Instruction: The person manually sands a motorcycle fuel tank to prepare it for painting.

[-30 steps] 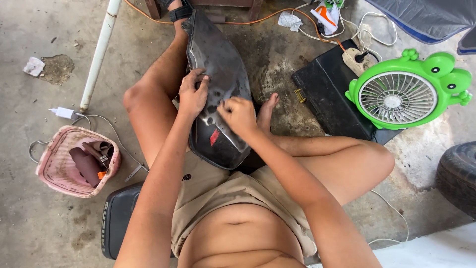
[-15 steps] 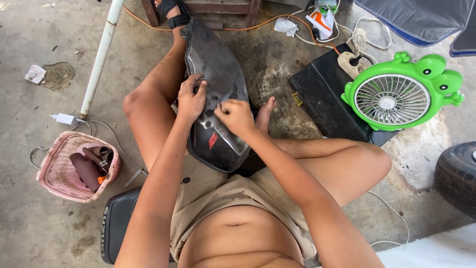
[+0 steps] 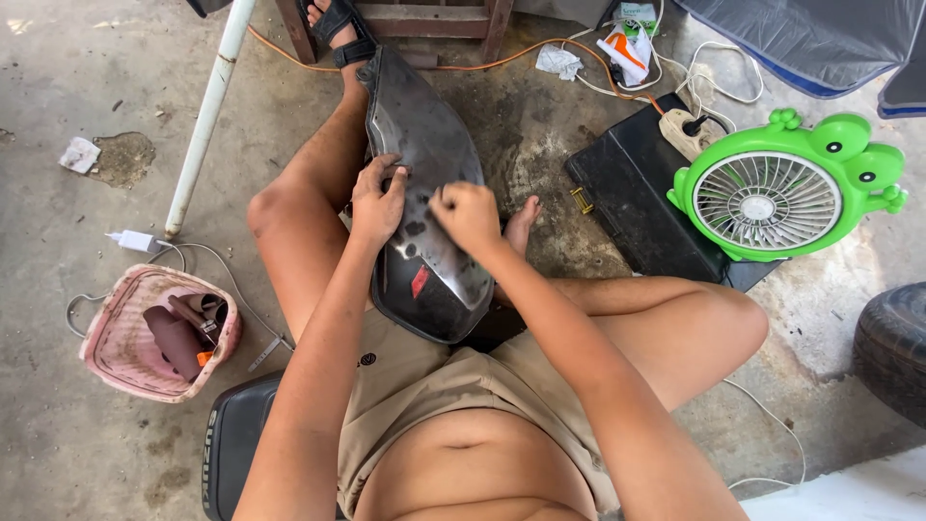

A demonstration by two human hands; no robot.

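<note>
A long dark grey curved panel (image 3: 424, 145), like a motorbike body cover with a small red mark near its lower end, rests along my left leg and lap. My left hand (image 3: 378, 201) lies flat on its left edge, fingers gripping the rim. My right hand (image 3: 467, 214) is closed in a fist and pressed against the middle of the panel's surface; what it holds, if anything, is hidden inside the fingers. I sit on the concrete floor with my right foot tucked beside the panel.
A green frog-shaped fan (image 3: 779, 187) sits on a black case (image 3: 637, 203) at right, with a power strip and cables behind. A pink basket (image 3: 154, 333) of tools stands at left, near a white pole (image 3: 207, 111). A tyre (image 3: 892, 347) is at the right edge.
My right hand has shifted slightly up and across the panel's surface while the left hand keeps its hold on the rim. The view has tilted a little.
</note>
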